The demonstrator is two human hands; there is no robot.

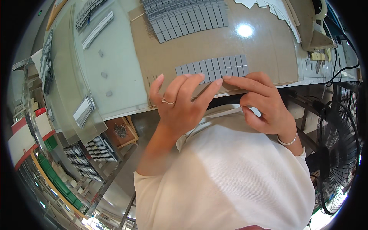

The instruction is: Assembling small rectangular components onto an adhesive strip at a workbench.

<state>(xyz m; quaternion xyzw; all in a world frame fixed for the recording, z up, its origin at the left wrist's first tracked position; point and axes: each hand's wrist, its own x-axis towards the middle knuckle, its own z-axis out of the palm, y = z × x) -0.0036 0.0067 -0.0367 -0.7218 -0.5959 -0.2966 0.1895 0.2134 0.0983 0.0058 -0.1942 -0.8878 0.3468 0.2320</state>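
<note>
A row of narrow grey rectangular pieces (216, 65), side by side with thin gaps, lies on a brown board (264, 53) close to the table's front edge. My left hand (182, 101) is spread over the near side of this row, its fingertips at the lower ends of the pieces. From the right, my right hand (264, 100) reaches in with its index finger stretched out to the row's near edge, beside the left index fingertip. The other right fingers are bent, with the thumb apart below them. Nothing is visibly gripped in either hand.
A large pile of similar grey strips (188, 23) covers the board's far side. White sheets (264, 5) lie at far right. On the glass at left are small grey squares (104, 74) and more strips (97, 30). A black fan (337, 149) stands right of the table.
</note>
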